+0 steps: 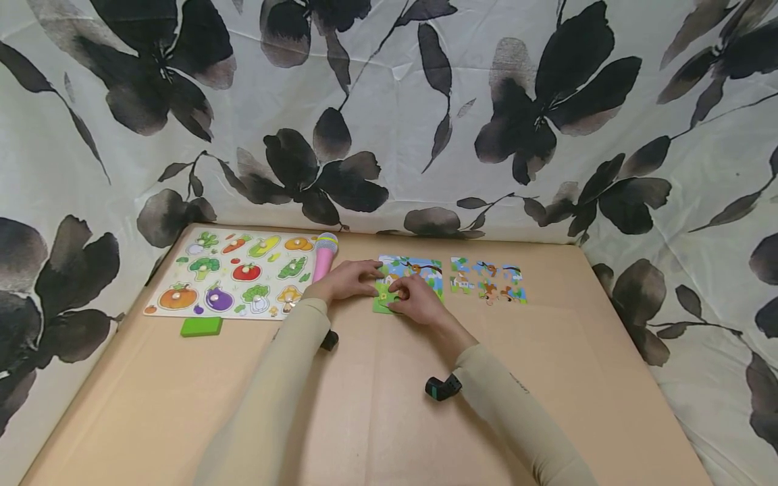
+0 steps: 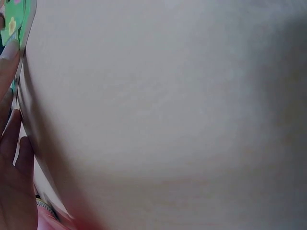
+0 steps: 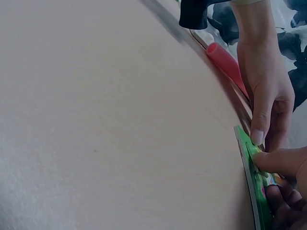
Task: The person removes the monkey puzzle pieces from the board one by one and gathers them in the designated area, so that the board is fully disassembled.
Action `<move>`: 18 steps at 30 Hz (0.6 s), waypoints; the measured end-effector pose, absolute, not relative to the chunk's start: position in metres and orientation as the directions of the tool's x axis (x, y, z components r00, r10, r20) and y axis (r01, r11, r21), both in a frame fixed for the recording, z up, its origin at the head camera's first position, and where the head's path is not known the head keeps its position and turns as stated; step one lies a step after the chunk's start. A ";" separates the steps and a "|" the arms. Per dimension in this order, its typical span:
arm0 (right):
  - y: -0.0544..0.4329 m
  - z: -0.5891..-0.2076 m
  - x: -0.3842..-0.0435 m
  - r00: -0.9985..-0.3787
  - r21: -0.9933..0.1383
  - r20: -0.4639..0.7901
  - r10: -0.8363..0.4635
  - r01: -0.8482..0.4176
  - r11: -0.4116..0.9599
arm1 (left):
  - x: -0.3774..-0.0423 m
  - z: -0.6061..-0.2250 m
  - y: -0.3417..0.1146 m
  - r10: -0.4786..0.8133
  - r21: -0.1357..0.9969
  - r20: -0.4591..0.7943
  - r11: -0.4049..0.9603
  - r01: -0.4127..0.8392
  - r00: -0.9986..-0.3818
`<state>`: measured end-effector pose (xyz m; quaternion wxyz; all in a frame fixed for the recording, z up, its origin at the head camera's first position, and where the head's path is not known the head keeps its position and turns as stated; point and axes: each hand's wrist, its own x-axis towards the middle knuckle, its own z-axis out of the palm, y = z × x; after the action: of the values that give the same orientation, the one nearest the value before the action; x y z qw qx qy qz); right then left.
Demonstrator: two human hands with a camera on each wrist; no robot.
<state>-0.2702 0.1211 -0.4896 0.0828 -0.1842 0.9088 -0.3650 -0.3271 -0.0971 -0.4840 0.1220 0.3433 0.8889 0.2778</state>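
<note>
A jigsaw puzzle board (image 1: pixel 433 270) with a green and blue picture lies in front of both hands. My left hand (image 1: pixel 354 280) rests along its left edge, fingers fairly straight, thumb touching the green corner in the right wrist view. Over the board's lower middle, my right hand (image 1: pixel 419 300) has its thumb and fingers curled together, pinching a green puzzle piece (image 2: pixel 13 21) with a yellow flower. The fingers hide much of this piece. To the right, several loose puzzle pieces (image 1: pixel 487 271) with animals and leaves lie in two rows.
A white vegetable puzzle board (image 1: pixel 213 278) lies at the left, with a green block (image 1: pixel 202 327) just in front of it. A pink toy microphone (image 1: pixel 325 255) lies beside its right edge, partly behind the left hand. Floral cloth (image 1: pixel 419 196) hangs behind the table (image 1: pixel 371 405).
</note>
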 end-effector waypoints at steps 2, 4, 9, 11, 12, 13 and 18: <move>0.122 -0.490 -0.272 -0.915 -0.713 -0.018 -0.403 -0.271 0.647 | -0.327 -0.484 -0.097 0.677 0.578 -0.028 0.612 0.540 -0.736; 0.123 -0.490 -0.273 -0.910 -0.723 -0.017 -0.414 -0.275 0.634 | -0.326 -0.483 -0.097 0.676 0.578 -0.028 0.612 0.539 -0.737; 0.126 -0.489 -0.275 -0.899 -0.748 -0.007 -0.438 -0.286 0.599 | -0.326 -0.482 -0.097 0.678 0.578 -0.029 0.611 0.541 -0.735; 0.128 -0.489 -0.276 -0.894 -0.760 0.002 -0.448 -0.292 0.580 | -0.325 -0.482 -0.097 0.678 0.579 -0.029 0.610 0.541 -0.734; 0.129 -0.489 -0.276 -0.892 -0.764 0.003 -0.452 -0.294 0.575 | -0.325 -0.482 -0.097 0.678 0.581 -0.029 0.610 0.540 -0.734; 0.130 -0.489 -0.276 -0.888 -0.764 0.010 -0.460 -0.303 0.569 | -0.325 -0.482 -0.097 0.678 0.581 -0.029 0.610 0.539 -0.735; 0.133 -0.487 -0.275 -0.884 -0.762 -0.014 -0.467 -0.293 0.578 | -0.325 -0.481 -0.097 0.676 0.581 -0.036 0.613 0.535 -0.736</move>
<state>-0.2752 0.1330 -0.4873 0.1071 -0.2156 0.8817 -0.4058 -0.3250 -0.0969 -0.4811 0.1269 0.3404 0.8891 0.2783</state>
